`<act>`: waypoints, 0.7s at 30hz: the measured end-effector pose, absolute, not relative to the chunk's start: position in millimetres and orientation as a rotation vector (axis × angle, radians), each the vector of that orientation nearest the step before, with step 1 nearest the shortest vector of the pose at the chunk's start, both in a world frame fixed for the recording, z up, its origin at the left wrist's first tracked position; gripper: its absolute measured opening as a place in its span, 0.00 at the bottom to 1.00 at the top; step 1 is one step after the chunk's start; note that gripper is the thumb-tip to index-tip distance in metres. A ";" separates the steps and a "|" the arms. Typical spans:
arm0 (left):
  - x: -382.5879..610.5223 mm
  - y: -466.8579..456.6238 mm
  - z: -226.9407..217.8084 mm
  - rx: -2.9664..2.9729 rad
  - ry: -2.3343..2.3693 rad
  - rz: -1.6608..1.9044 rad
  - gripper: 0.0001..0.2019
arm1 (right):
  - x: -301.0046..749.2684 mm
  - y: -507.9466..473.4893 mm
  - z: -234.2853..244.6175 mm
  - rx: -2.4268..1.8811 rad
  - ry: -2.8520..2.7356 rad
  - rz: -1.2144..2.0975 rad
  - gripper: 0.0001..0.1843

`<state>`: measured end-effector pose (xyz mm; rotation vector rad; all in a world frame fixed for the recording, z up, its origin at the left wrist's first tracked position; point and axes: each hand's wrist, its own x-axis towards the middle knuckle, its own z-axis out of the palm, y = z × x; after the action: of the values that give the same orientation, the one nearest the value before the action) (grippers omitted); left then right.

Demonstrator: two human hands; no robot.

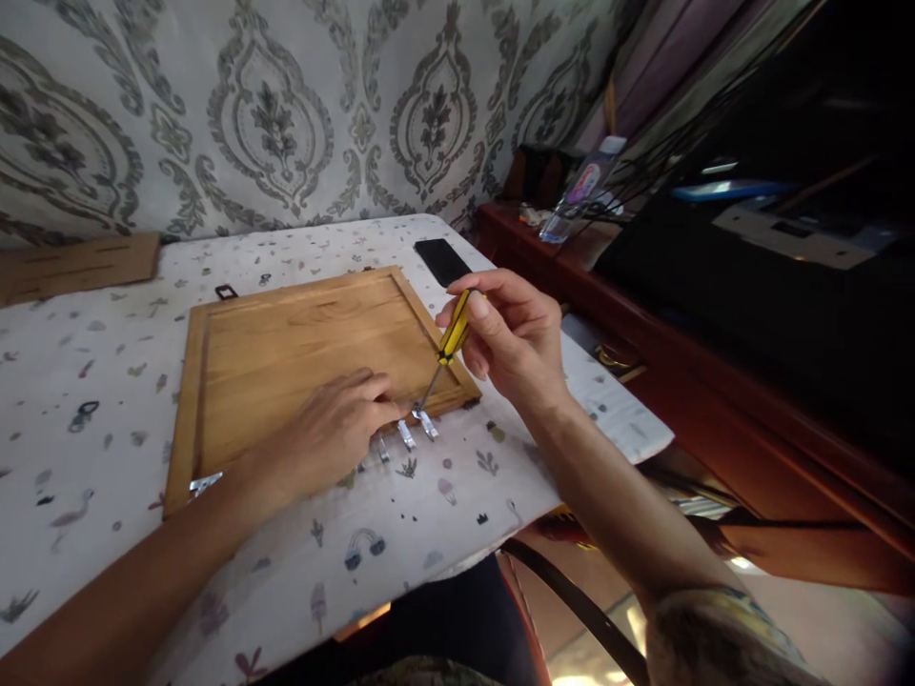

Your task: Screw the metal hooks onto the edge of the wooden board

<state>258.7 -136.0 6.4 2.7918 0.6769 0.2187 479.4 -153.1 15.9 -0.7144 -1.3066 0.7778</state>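
Observation:
A wooden panel [286, 343] with a raised frame lies flat on the patterned table [107, 381]. My right hand [511, 333] is closed round a yellow-and-black screwdriver [453, 332], whose tip points down at a metal hinge [423, 421] on the panel's near edge. My left hand [333, 429] rests on that near edge, its fingers curled and pressing down beside the hinge. Further metal hinge leaves [395, 440] stick out from under my left fingers. Another metal bracket [204, 483] shows at the panel's near left corner.
A black phone [443, 259] lies at the table's far right. A strip of brown board [75, 265] leans by the wall at the far left. Right of the table stand a dark red wooden cabinet [686, 353], a plastic bottle [580, 191] and cables.

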 end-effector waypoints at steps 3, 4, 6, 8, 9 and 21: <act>258.0 -136.2 5.3 2.782 0.679 0.218 0.20 | 479.0 -156.2 16.3 -0.765 -1.265 0.707 0.15; 257.9 -136.2 5.0 2.778 0.678 0.218 0.21 | 479.0 -156.9 16.6 -0.778 -1.249 0.687 0.16; 257.8 -136.4 5.0 2.775 0.677 0.216 0.22 | 479.4 -157.7 16.9 -0.795 -1.232 0.665 0.17; 258.3 -136.8 6.0 2.780 0.685 0.202 0.22 | 479.9 -157.9 16.6 -0.805 -1.239 0.665 0.17; 258.6 -137.0 6.7 2.782 0.689 0.191 0.22 | 480.1 -157.9 16.2 -0.807 -1.248 0.670 0.17; 258.1 -136.1 4.3 2.819 0.651 0.239 0.22 | 479.2 -158.6 13.5 -0.805 -1.282 0.679 0.17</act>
<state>258.1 -136.1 4.3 2.8193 0.6510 0.2393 479.2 -158.6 13.5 -0.8048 -1.2816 0.6794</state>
